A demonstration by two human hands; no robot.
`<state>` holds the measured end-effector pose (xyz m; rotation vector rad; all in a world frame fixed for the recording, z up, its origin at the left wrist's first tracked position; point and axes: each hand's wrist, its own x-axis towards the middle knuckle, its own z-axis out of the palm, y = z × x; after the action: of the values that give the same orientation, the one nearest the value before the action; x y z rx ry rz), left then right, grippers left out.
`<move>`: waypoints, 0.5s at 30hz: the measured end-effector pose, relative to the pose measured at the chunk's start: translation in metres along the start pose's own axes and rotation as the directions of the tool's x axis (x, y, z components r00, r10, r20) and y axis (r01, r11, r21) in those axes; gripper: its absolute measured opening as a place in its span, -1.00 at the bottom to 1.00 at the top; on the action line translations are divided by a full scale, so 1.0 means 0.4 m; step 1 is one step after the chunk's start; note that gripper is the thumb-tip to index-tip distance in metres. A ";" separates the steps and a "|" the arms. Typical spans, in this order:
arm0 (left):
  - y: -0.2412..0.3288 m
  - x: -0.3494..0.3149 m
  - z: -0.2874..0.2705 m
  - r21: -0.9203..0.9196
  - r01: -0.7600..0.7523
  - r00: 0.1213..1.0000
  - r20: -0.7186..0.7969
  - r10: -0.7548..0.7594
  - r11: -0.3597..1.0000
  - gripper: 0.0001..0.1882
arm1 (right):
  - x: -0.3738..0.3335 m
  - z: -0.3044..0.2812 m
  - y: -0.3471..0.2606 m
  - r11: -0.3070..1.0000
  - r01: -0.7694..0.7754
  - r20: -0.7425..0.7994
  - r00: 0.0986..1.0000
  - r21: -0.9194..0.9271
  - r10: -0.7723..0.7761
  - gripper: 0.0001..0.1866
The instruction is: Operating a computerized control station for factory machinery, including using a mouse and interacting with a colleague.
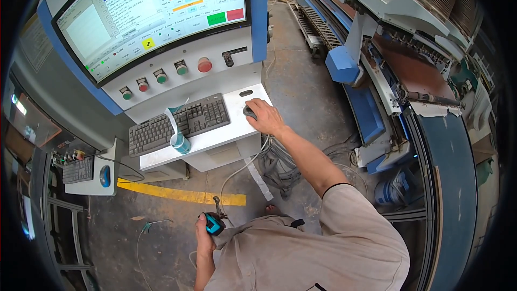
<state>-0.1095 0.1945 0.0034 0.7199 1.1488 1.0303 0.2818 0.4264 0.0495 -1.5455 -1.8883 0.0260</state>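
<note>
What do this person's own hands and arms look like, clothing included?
The left hand and right hand wear no gloves. The shirt is light greyish-tan; its right sleeve is short, with a thin dark hem. No watch shows.

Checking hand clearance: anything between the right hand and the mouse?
Nothing visible: the right hand is curled directly over the black computer mouse. The black keyboard lies off to the left, not between them.

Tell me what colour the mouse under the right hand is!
The computer mouse under the right hand is black, best seen in the head view.
</note>
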 end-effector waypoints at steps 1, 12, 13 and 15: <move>0.000 -0.001 0.001 -0.001 0.002 1.000 -0.005 -0.002 1.000 -0.40 | 0.000 0.001 0.000 1.000 0.003 -0.009 1.000 -0.007 -0.003 -0.46; -0.005 0.001 0.005 -0.001 -0.008 1.000 -0.009 0.008 1.000 -0.39 | -0.002 0.002 -0.002 1.000 0.019 -0.018 1.000 -0.009 -0.019 -0.47; -0.005 0.000 0.006 -0.006 -0.010 1.000 -0.012 0.010 1.000 -0.39 | -0.002 0.002 -0.001 1.000 0.020 -0.020 1.000 -0.013 -0.020 -0.47; -0.008 0.002 0.003 -0.003 -0.008 1.000 -0.006 0.008 1.000 -0.39 | -0.002 0.002 0.002 1.000 0.026 -0.027 0.999 -0.006 -0.026 -0.47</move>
<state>-0.1072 0.1942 0.0006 0.7195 1.1503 1.0415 0.2820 0.4262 0.0481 -1.5177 -1.8887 -0.0122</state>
